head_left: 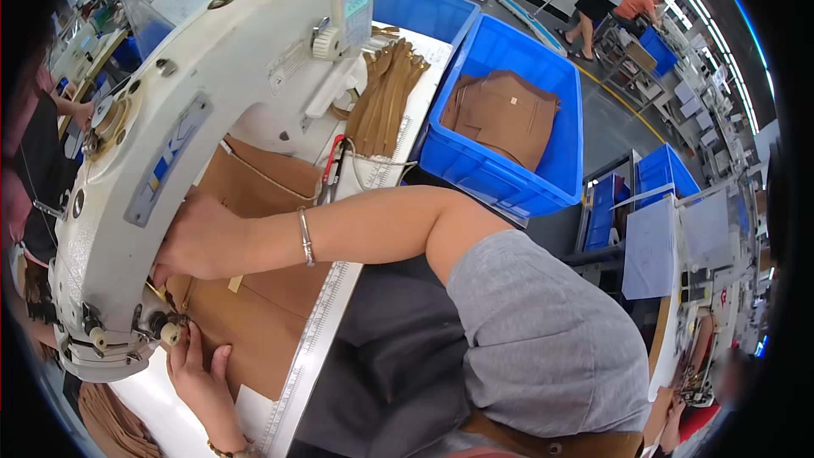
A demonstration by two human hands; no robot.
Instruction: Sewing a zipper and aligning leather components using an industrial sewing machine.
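Note:
A white sewing machine [246, 42] arches over brown panels [263, 314] on its table. My left hand [203, 377] lies on the lower brown panel beside the needle area, fingers stretched and thumb apart. Reaching in from the right, my right hand [203, 237] has curled fingers beneath the machine's arm; the machine hides part of them, and what they hold cannot be made out. A thin gold-coloured strip runs near its fingertips. Another brown panel [263, 174] with a pale edge lies beyond my right wrist.
Brown zippers [386, 106] lie bundled behind the machine, near red-handled thread snips [332, 170]. A ruler [318, 322] runs along the table edge. To the right, a blue crate [509, 178] holds stacked brown panels. Brown pieces [114, 420] hang at lower left. People work in the background.

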